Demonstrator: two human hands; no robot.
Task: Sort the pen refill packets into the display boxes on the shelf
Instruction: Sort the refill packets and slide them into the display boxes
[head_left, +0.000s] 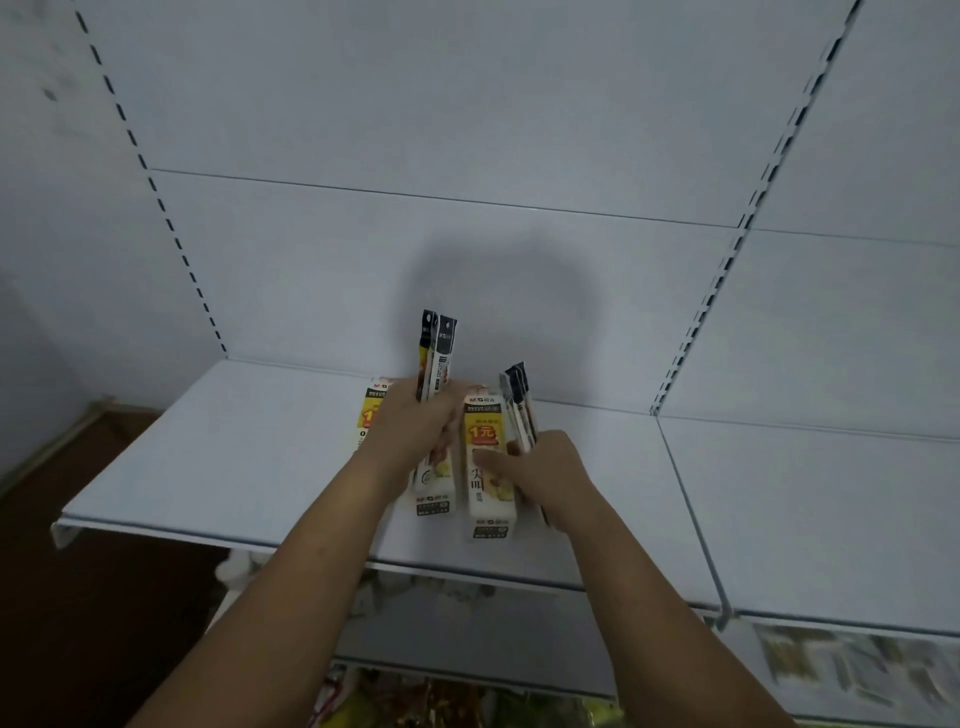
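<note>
**Both hands hold refill packets at the boxes on the shelf**

Just left of the left hand's fingers, a white cardboard display box with a yellow price label (373, 415) stands on the white metal shelf (234, 457). Its right part is hidden behind the hand. The left hand (415, 423) has its fingers curled tight round a bundle of slim pen refill packets with black tops (438, 353), which rises upright above the fingers. Below the fingers, the bundle's lower end meets a white box end with a printed label (435, 499). Whether that is the same box or another one cannot be told.

Between the two hands stands a second white cardboard display box with a yellow and red price label (491, 514). The right hand (545, 470) presses its thumb on this box's front. Its fingers are clamped on a second bundle of black-topped refill packets (518, 402), held just beside the box's right side with the tops sticking up above the fingers.

Below the forearms, a lower shelf carries blurred yellowish goods (457, 696).
</note>
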